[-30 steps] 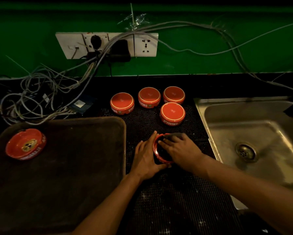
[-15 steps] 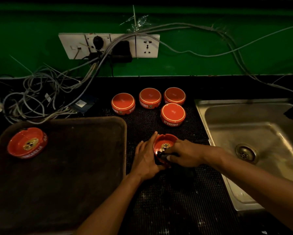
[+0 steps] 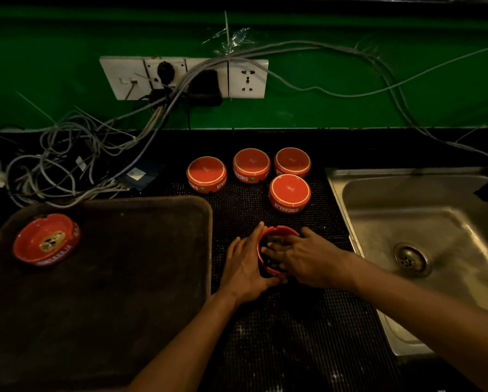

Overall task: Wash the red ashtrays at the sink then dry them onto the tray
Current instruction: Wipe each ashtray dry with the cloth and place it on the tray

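Note:
A red ashtray [image 3: 279,229] stands tilted on the black mat [image 3: 293,335] between the tray and the sink. My left hand [image 3: 245,267] grips its left side. My right hand [image 3: 307,258] reaches in from the right and holds a dark cloth [image 3: 276,242] inside its bowl, hiding most of the bowl. Another red ashtray [image 3: 46,240] sits upright at the far left corner of the dark tray [image 3: 124,278]. Several red ashtrays lie upside down further back on the mat, the nearest [image 3: 290,192] just beyond my hands.
A steel sink [image 3: 435,222] with a drain [image 3: 412,258] lies to the right. A tangle of cables [image 3: 67,165] runs from a wall socket strip [image 3: 183,77] down onto the counter behind the tray. A green wall stands behind.
My right hand has moved with the cloth from the ashtray's near edge back into its bowl, covering the picture inside. My left hand keeps its hold on the left side.

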